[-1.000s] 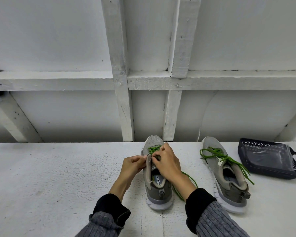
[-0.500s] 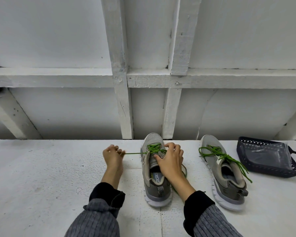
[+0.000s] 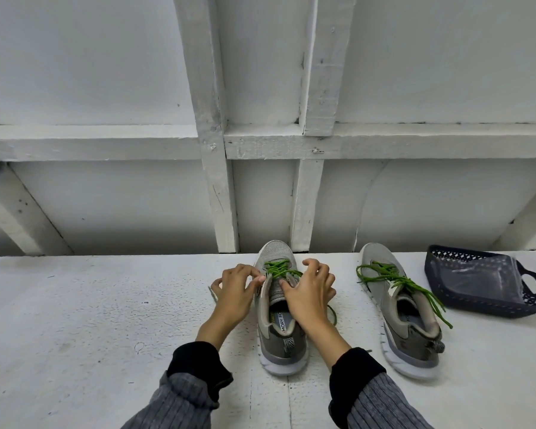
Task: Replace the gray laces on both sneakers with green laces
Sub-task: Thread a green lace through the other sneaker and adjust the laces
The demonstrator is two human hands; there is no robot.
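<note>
- The near sneaker (image 3: 280,320) stands mid-desk (image 3: 75,320), green lace (image 3: 279,269) threaded partway up.
- Left hand (image 3: 234,292), at the sneaker's left, pinches the lace in a narrow grip.
- Right hand (image 3: 310,289) presses the tongue, fingers loosely curled.
- Second sneaker (image 3: 399,311), to its right, looks laced.
- Next, probably: thread the remaining eyelets.

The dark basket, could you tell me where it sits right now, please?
In the head view, the dark basket sits at the far right of the white table, just right of the right sneaker, near the wall.
</note>
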